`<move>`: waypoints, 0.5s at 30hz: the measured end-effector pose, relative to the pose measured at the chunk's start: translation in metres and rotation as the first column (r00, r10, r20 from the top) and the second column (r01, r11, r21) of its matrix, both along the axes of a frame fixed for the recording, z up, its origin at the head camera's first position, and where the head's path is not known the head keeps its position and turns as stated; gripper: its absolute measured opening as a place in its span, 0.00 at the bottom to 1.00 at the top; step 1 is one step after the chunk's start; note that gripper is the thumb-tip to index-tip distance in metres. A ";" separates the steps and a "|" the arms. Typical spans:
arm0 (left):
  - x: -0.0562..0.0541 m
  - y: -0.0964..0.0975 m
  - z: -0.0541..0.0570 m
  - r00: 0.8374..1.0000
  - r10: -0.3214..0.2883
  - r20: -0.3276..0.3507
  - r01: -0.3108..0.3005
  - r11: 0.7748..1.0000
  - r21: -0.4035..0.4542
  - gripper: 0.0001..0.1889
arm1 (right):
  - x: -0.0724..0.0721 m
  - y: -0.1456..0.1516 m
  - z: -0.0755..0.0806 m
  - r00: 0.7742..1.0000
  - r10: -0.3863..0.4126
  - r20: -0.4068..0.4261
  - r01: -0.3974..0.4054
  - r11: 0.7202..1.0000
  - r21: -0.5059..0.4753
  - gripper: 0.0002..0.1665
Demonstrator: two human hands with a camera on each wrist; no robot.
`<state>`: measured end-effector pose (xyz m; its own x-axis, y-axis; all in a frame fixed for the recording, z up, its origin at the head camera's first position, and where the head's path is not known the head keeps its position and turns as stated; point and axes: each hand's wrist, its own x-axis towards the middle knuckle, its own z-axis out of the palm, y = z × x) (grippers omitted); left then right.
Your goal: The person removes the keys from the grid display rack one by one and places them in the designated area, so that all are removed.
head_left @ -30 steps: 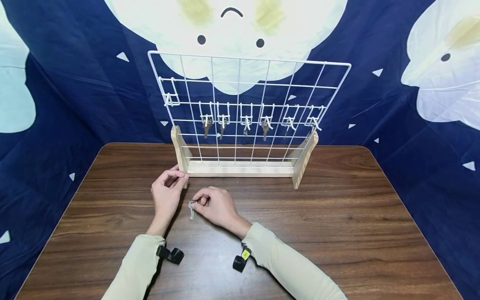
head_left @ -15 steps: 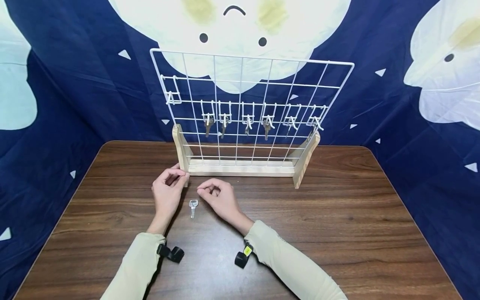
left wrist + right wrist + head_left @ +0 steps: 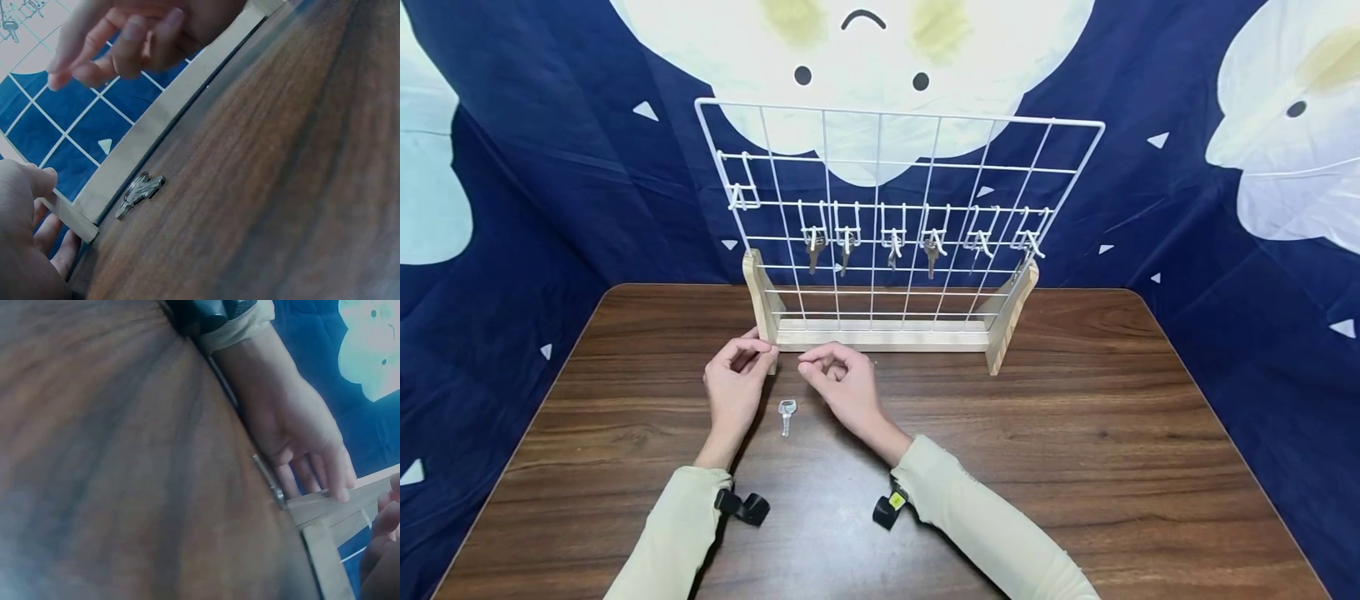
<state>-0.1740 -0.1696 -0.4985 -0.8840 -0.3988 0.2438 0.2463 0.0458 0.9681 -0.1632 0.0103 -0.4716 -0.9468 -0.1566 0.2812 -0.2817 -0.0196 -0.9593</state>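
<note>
My left hand (image 3: 735, 381) holds the left wooden foot (image 3: 763, 304) of a white wire grid rack, thumb on one side and fingers behind, as the left wrist view confirms. A silver key (image 3: 786, 417) lies flat on the table in front of the rack, between my hands and touched by neither. My right hand (image 3: 844, 385) hovers just right of the key, near the rack's wooden crossbar (image 3: 882, 341); its fingers are loosely bent and hold nothing. In the left wrist view the key (image 3: 140, 192) lies beside the crossbar.
Several white hooks line the wire grid (image 3: 880, 162), and keys, such as a brownish key (image 3: 815, 252), hang from some of them. One hook (image 3: 741, 193) sits higher at the far left. Behind the brown wooden table (image 3: 1075, 433) hangs a dark blue cloth (image 3: 587, 192).
My right hand let go of the silver key, leaving it on the table, then moved up and slightly right toward the rack. My left hand stays at the wooden foot.
</note>
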 end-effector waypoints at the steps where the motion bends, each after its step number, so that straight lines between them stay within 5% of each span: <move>1: 0.000 0.000 0.000 1.000 0.000 0.000 0.000 1.000 0.001 0.06 | 0.000 0.000 0.003 1.000 0.000 -0.002 0.000 1.000 -0.011 0.07; 15: -0.001 0.001 0.000 1.000 0.006 -0.005 -0.006 1.000 0.020 0.06 | 0.004 0.006 0.039 0.999 0.011 -0.048 -0.016 0.993 -0.119 0.09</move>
